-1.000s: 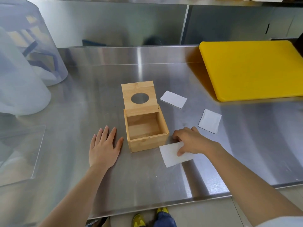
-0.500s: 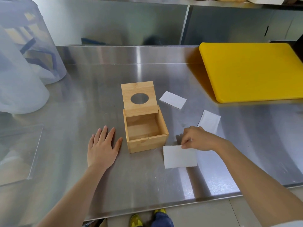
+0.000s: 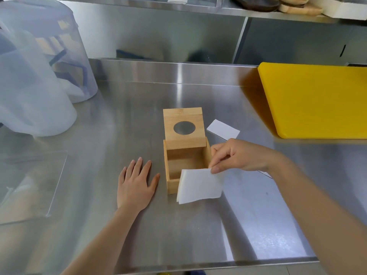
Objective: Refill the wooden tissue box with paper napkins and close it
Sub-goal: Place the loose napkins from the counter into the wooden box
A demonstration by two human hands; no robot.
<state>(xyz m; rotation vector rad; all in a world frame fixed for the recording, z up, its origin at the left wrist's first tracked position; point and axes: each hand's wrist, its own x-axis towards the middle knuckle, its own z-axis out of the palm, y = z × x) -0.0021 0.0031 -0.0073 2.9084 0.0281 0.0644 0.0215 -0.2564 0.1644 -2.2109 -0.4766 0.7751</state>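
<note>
The wooden tissue box (image 3: 171, 183) stands open in the middle of the steel table, its inside bare. Its lid (image 3: 183, 127), with a round hole, is tipped up at the back. My right hand (image 3: 238, 155) pinches the top edge of a folded white napkin (image 3: 199, 185), which hangs in the air in front of the box's front right corner. My left hand (image 3: 136, 185) lies flat on the table just left of the box, fingers spread. A second napkin (image 3: 223, 129) lies behind the box to the right. My right wrist hides most of a third napkin (image 3: 265, 173).
A thick yellow cutting board (image 3: 317, 100) fills the back right of the steel table (image 3: 178, 235). Translucent plastic containers (image 3: 39, 80) stand at the back left, and a clear plastic sheet (image 3: 29, 187) lies at the left edge. The table's front edge runs near my forearms.
My right hand pinched the napkin that lay flat right of the box, lifted it off the table and carried it left to the box's front. My left hand stayed put.
</note>
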